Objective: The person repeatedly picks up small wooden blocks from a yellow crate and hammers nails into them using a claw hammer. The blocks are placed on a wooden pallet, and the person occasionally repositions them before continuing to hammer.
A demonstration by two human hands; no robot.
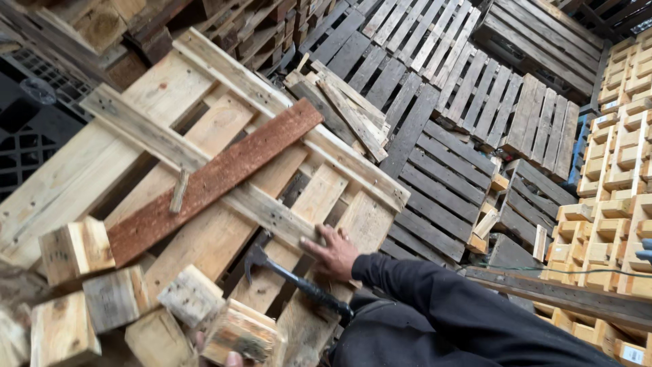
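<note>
My right hand (334,251), in a dark sleeve, lies flat with fingers spread on a slat of a pale wooden pallet (88,163). Just below it a claw hammer (288,275) with a black handle rests on the slats, its head pointing left; neither hand grips it. At the bottom edge only the fingertips of my left hand (233,358) show, wrapped under a weathered wood block (243,333). A reddish-brown plank (217,177) lies diagonally across the pallet.
Several loose wood blocks (75,248) crowd the lower left. Grey weathered pallets (441,170) cover the ground beyond, with stacked pale pallets (611,177) at the right. A black plastic grid (27,136) is at the left.
</note>
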